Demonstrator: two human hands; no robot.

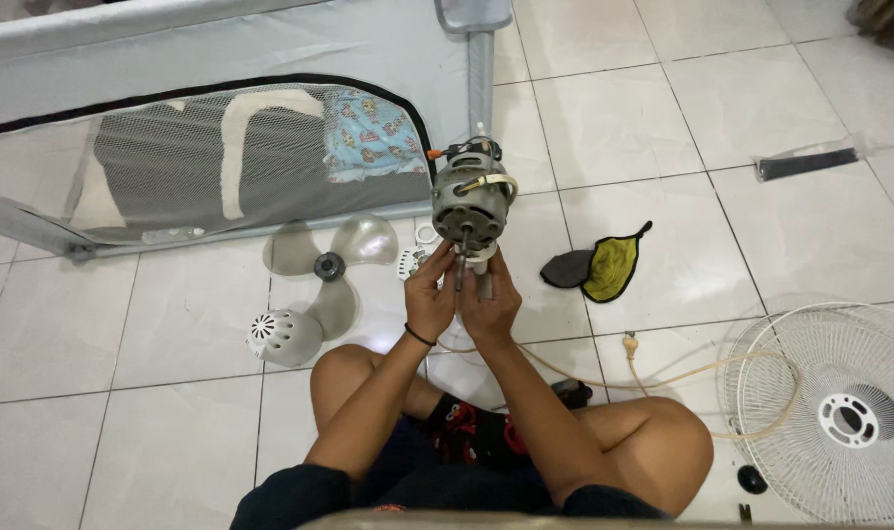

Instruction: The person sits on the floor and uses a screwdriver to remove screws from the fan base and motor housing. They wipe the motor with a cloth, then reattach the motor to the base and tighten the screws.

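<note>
A grey electric fan motor point(471, 201) with a metal shaft pointing toward me is raised over the tiled floor. My left hand point(429, 294) and my right hand point(490, 299) are side by side just below it, fingers closed around its white base and shaft. A cream power cord point(682, 375) trails from the motor to the right across the floor, ending in a plug point(628, 344). I sit cross-legged with my knees under my arms.
A translucent fan blade point(331, 263) and a round grey rear motor cover point(282, 337) lie at left. A white wire fan guard point(839, 412) lies at right. A black and yellow cloth point(602, 268) lies beside the motor. A mesh-sided playpen point(221, 157) stands behind.
</note>
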